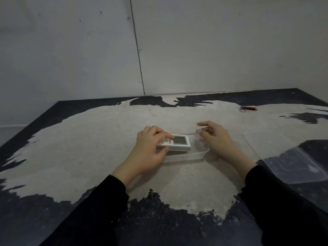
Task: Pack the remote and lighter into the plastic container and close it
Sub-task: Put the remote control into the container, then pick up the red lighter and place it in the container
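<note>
My left hand (150,148) grips a white remote (179,143) with a grey screen, holding it over the left part of a clear plastic container (193,157) in the middle of the table. My right hand (215,137) rests at the container's right end, fingers curled on its rim. A red lighter (249,108) with a small metal ring lies far back on the right, well apart from both hands. The clear lid (287,157) lies flat on the table to the right of my right arm.
The table (106,139) is worn, beige with black patches, and ends at a grey wall (159,50) behind. Its left edge runs diagonally at the left.
</note>
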The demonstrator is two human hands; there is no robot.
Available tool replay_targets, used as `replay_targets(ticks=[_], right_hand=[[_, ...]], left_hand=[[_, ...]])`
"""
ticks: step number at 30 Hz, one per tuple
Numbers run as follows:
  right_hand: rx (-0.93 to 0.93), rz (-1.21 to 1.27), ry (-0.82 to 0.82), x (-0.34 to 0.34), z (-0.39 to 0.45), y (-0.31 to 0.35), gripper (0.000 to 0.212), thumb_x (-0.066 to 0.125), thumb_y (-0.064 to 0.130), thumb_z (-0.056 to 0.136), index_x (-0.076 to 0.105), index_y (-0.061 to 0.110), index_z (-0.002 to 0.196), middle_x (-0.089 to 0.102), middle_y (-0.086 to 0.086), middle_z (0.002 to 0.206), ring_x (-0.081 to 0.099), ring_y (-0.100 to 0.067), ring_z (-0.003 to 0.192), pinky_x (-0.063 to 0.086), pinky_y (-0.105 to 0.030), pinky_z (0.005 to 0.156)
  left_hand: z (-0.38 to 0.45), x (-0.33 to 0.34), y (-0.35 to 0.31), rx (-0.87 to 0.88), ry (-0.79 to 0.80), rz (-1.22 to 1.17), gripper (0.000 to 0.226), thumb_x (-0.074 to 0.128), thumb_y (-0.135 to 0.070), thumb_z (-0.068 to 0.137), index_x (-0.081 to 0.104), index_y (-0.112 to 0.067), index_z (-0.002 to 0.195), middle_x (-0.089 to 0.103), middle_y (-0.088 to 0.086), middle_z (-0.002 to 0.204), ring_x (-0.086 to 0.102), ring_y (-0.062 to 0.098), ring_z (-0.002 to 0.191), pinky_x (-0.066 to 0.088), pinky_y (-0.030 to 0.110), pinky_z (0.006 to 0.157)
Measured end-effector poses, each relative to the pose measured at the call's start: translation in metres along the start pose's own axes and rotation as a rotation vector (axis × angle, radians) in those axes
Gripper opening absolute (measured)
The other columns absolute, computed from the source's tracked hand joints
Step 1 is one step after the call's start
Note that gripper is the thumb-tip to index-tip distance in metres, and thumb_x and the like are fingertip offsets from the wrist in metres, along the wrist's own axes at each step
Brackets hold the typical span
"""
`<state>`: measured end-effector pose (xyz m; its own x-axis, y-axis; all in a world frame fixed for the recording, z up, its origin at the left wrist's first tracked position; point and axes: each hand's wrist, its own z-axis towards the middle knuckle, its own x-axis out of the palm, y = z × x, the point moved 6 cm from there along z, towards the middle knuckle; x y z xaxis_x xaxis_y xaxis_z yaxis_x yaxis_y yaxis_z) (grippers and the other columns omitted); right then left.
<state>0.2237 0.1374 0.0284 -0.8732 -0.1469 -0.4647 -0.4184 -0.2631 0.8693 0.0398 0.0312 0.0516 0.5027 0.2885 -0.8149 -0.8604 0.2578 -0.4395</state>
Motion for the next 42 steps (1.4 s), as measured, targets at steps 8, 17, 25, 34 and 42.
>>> replay_targets(ticks=[8,17,25,34,42], right_hand=[[0.007,0.033,0.016,0.002,0.002,-0.001,0.024,0.059,0.014,0.089,0.064,0.016,0.113,0.07,-0.018,0.099,0.064,-0.028,0.083,0.049,-0.031,0.075],[0.06,-0.411,-0.219,-0.075,0.08,-0.041,0.033,0.05,0.009,0.089,0.055,0.008,0.122,0.053,-0.019,0.13,0.049,-0.032,0.118,0.039,-0.038,0.098],[0.253,-0.749,-0.209,-0.118,0.115,-0.091,0.043,0.042,0.008,0.088,0.042,0.003,0.131,0.042,-0.023,0.139,0.033,-0.043,0.129,0.03,-0.052,0.105],[0.071,-0.884,-0.281,-0.113,0.103,-0.069,0.025,0.05,0.01,0.089,0.062,0.005,0.11,0.057,-0.021,0.116,0.046,-0.04,0.113,0.036,-0.045,0.092],[-0.309,-0.611,-0.086,-0.059,0.058,0.02,0.021,0.055,0.007,0.088,0.068,0.009,0.103,0.062,-0.015,0.102,0.06,-0.031,0.093,0.048,-0.041,0.084]], left_hand=[[0.001,0.014,0.005,-0.039,0.097,0.049,0.044,0.031,-0.043,0.077,0.057,-0.035,0.111,0.051,-0.009,0.105,0.043,0.011,0.099,0.026,0.029,0.085],[-0.001,0.016,0.001,0.003,0.012,0.075,0.047,0.023,-0.047,0.086,0.058,-0.028,0.11,0.054,-0.017,0.098,0.049,0.003,0.087,0.031,0.024,0.078],[0.0,0.016,0.001,0.02,0.013,0.029,0.041,0.028,-0.046,0.088,0.061,-0.032,0.107,0.054,-0.024,0.093,0.047,-0.009,0.088,0.033,0.023,0.076],[-0.002,0.01,-0.005,-0.006,-0.017,-0.027,0.033,0.036,-0.044,0.086,0.064,-0.031,0.1,0.053,-0.029,0.088,0.051,-0.006,0.086,0.038,0.021,0.074],[-0.001,0.008,-0.004,-0.02,-0.014,-0.07,0.03,0.047,-0.039,0.085,0.061,-0.027,0.109,0.06,-0.015,0.097,0.055,0.001,0.089,0.047,0.034,0.083]])
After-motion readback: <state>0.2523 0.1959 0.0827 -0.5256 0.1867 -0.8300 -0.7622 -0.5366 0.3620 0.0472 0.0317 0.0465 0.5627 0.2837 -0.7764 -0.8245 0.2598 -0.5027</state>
